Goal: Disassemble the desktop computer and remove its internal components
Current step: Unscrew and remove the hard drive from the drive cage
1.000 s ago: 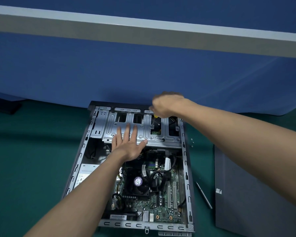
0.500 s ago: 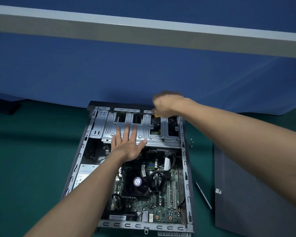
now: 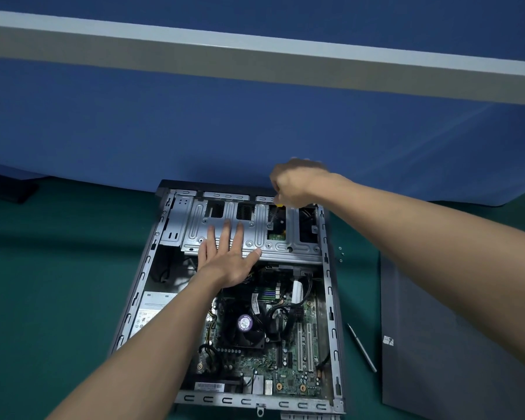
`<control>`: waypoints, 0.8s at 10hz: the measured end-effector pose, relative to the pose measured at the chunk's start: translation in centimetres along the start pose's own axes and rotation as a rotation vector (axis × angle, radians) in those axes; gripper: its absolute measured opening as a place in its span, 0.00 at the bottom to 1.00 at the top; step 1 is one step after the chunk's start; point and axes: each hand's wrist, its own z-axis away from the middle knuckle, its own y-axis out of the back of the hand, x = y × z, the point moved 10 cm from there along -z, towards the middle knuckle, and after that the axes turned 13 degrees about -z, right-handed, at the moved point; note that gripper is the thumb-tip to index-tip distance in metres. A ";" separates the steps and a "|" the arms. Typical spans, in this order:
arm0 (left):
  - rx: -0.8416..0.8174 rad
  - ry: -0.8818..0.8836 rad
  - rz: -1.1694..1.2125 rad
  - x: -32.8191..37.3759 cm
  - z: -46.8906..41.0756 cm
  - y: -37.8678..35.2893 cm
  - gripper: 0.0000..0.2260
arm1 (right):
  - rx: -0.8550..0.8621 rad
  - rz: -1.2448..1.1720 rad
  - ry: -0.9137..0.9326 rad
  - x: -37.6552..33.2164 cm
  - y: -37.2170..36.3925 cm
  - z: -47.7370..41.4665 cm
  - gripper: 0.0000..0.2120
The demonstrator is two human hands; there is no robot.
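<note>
We're looking down into the desktop computer point(image 3: 146, 262) – it lies flat on the green bench point(image 3: 58, 283), side off, its far end close against the blue partition point(image 3: 255, 131). The hands are well apart, each with its own job. The left hand point(image 3: 225, 262) lies flat on the metal drive cage point(image 3: 285, 247) at the far end of the case, fingers straight and spread, thumb along the cage's near edge. The right hand point(image 3: 294, 183) hangs over the far right corner of that cage, fingers curled round a screwdriver point(image 3: 274, 216) – we catch a bit of yellow handle under the fist, and the shaft slants down to the cage's top plate.

Nearer to us, the motherboard point(image 3: 288, 368) sits in the case, with the black cooler fan point(image 3: 245, 324) towards its middle and dark cables looping beside it. The power supply point(image 3: 152, 307) lies along the left wall, partly behind the left forearm.

Out on the bench to the right: a few small screws point(image 3: 341, 253) just beside the case, a slim silver tool point(image 3: 361, 347) nearer us, and the dark side panel point(image 3: 452, 344) lying flat.
</note>
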 end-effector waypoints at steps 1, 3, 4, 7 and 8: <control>-0.003 0.001 0.000 -0.1 0.0 -0.1 0.34 | -0.040 -0.112 0.039 -0.4 -0.5 -0.1 0.03; 0.004 0.004 0.004 -0.2 -0.1 -0.1 0.34 | -0.031 0.054 -0.020 -0.2 -0.4 -0.4 0.20; 0.011 0.002 0.005 -0.1 -0.2 0.0 0.34 | -0.056 0.046 0.037 -0.8 -0.3 -0.3 0.10; 0.151 0.001 0.005 -0.2 -0.2 0.0 0.33 | -0.058 0.022 0.029 0.0 -0.8 -0.6 0.21; 0.388 0.036 0.032 0.0 0.2 2.0 0.31 | -0.002 0.023 0.046 0.3 -0.2 -0.9 0.21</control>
